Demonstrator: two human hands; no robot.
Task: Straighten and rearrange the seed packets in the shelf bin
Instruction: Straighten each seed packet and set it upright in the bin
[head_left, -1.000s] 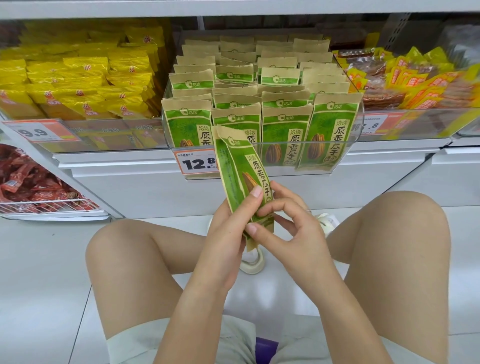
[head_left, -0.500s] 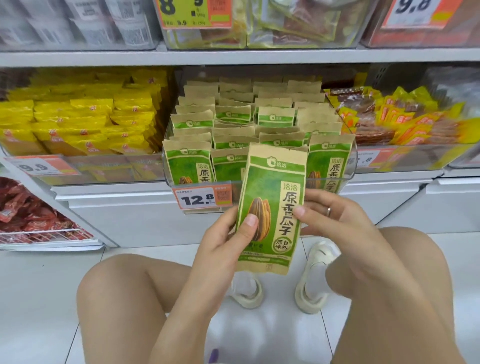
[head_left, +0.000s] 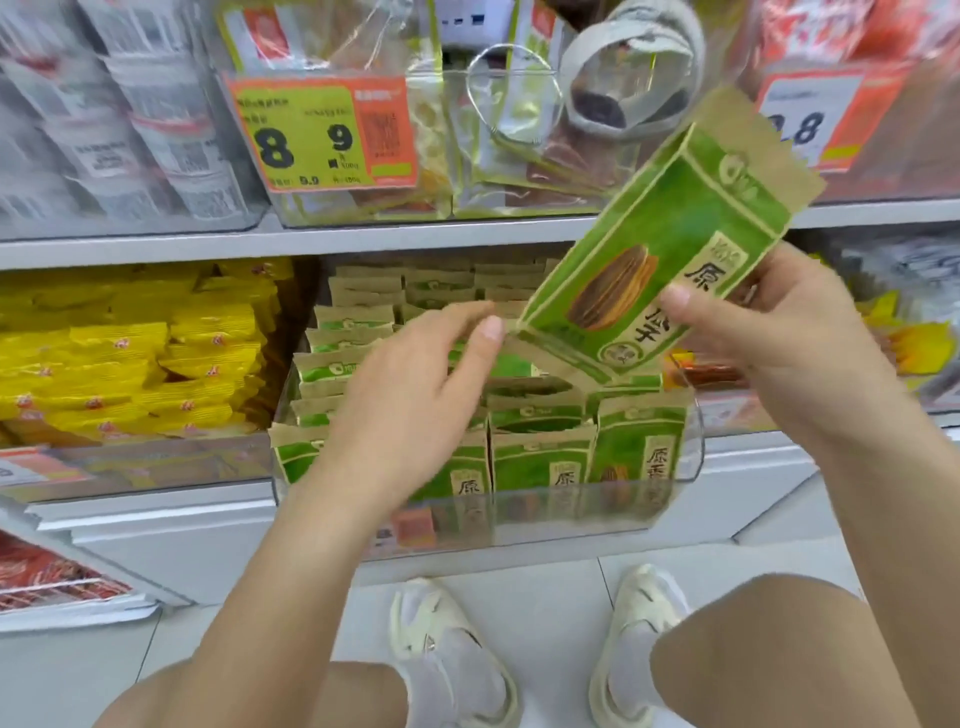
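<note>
Sunflower seed packet (head_left: 665, 249): pinched tilted in right hand (head_left: 769, 343); left hand (head_left: 415, 374), fingers relaxed, over clear bin (head_left: 693, 447). Re-insertion step; next needs front-row gap.

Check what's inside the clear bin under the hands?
Clear bin holds upright green seed packets in rows running back. The left hand covers its left front packets; the right hand holds one packet above.

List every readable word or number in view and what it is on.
"8" and "9", with a smaller "9.9" below: orange and green price tag on the upper shelf.
"原" and "子": green seed packet held in the right hand.
"原": packets in the clear bin.
".8": upper right price tag, first digit hidden.
All other print: blurred.
</note>
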